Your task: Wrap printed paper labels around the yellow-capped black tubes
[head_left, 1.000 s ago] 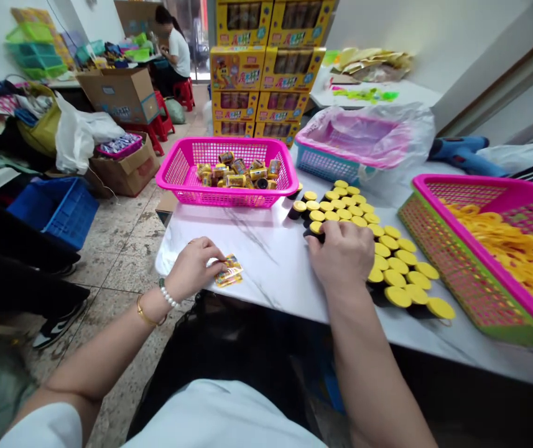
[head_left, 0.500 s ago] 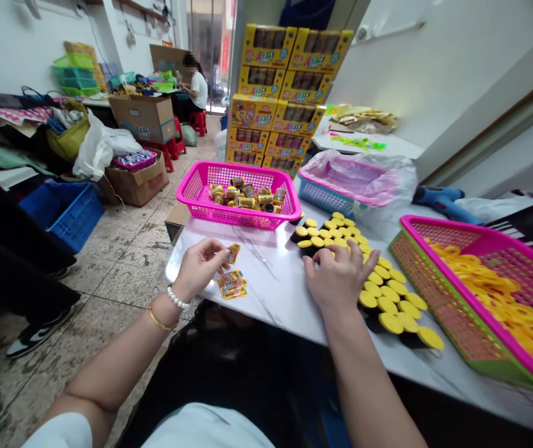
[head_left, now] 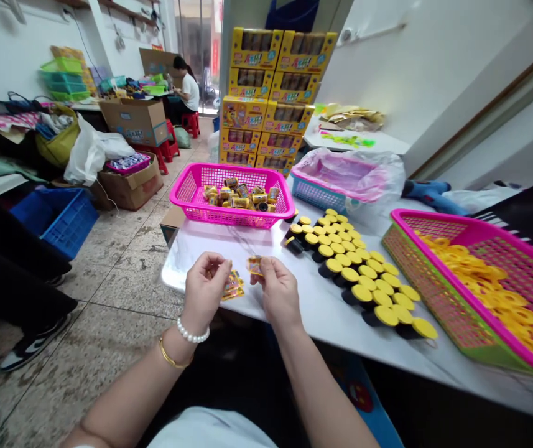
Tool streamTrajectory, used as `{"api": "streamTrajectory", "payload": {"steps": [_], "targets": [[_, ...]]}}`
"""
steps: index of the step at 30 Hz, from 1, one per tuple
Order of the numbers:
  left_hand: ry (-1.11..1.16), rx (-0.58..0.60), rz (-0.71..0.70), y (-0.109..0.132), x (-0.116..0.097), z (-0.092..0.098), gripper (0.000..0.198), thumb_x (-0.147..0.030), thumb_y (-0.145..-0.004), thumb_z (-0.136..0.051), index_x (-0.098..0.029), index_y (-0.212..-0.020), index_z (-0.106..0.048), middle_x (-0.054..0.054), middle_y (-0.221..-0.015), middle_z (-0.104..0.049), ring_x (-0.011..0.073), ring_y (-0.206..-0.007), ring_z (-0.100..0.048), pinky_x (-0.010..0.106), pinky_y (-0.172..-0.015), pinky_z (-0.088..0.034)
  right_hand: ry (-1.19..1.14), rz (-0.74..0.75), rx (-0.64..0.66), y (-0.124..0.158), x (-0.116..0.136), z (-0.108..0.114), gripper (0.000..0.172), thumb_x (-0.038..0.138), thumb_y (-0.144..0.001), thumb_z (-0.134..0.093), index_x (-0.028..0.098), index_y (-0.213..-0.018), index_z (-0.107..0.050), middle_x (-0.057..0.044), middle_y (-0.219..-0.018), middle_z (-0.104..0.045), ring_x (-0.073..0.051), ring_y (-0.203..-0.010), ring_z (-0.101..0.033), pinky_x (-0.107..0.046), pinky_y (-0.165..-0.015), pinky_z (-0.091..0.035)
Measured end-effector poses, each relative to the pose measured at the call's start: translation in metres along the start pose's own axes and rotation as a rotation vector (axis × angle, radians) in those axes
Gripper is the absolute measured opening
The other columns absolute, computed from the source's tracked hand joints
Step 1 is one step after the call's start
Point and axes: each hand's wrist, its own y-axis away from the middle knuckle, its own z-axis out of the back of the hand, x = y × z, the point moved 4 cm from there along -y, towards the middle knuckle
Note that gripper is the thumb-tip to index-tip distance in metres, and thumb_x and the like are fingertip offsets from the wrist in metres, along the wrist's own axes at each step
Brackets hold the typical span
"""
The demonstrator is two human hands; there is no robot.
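Over the near edge of the white marble table (head_left: 270,239), my right hand (head_left: 278,292) pinches a small yellow sticker (head_left: 255,266) at its fingertips. My left hand (head_left: 205,289) is beside it with fingers curled, just above a small pile of stickers (head_left: 233,285) on the table. Whether the left fingers hold anything is hidden. To the right stand several small black pots with yellow lids (head_left: 364,274) in rows. A pink basket (head_left: 191,186) farther back holds several labelled pots.
A pink-and-green basket (head_left: 415,261) of yellow rings sits at the right. A blue basket lined with plastic (head_left: 322,193) and a blue tool (head_left: 422,190) lie behind. Yellow cartons (head_left: 266,99) are stacked beyond. Boxes, a blue crate (head_left: 56,214) and a seated person (head_left: 189,93) fill the left.
My right hand left the yellow-lidded pots and came left to meet my left hand; it now pinches the sticker the left hand had lifted from the pile.
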Motion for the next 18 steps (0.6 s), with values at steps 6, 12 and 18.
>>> {"api": "streamTrajectory", "payload": {"steps": [6,12,18], "targets": [[-0.068,0.042,-0.065,0.012,-0.008,-0.002,0.045,-0.058,-0.083,-0.069,-0.014,-0.073,-0.07,-0.003,-0.051,-0.053,0.0062,-0.045,-0.044,0.018,-0.044,-0.039,0.037,0.021,0.029,0.008,-0.005,-0.003,0.037,0.052,-0.095,-0.058,0.02,-0.076,-0.064,0.0,-0.075,-0.064,-0.013,-0.066,-0.053,-0.027,-0.067,-0.045],[-0.12,0.04,-0.047,0.011,-0.003,-0.001,0.046,-0.059,-0.082,-0.069,-0.014,-0.081,-0.077,-0.001,-0.054,-0.058,0.0082,-0.047,-0.047,0.02,-0.047,-0.041,0.111,0.038,0.016,0.015,0.004,-0.005,0.038,0.053,-0.095,-0.057,0.02,-0.076,-0.062,0.001,-0.069,-0.06,-0.014,-0.066,-0.054,-0.027,-0.066,-0.044],[-0.115,0.033,-0.004,0.006,-0.001,0.0,0.043,-0.057,-0.081,-0.07,-0.016,-0.083,-0.079,0.0,-0.056,-0.061,0.01,-0.049,-0.05,0.022,-0.048,-0.044,0.222,0.084,0.016,0.017,0.015,-0.009,0.038,0.053,-0.095,-0.056,0.02,-0.074,-0.06,0.001,-0.067,-0.059,-0.015,-0.065,-0.054,-0.028,-0.064,-0.045]]}}
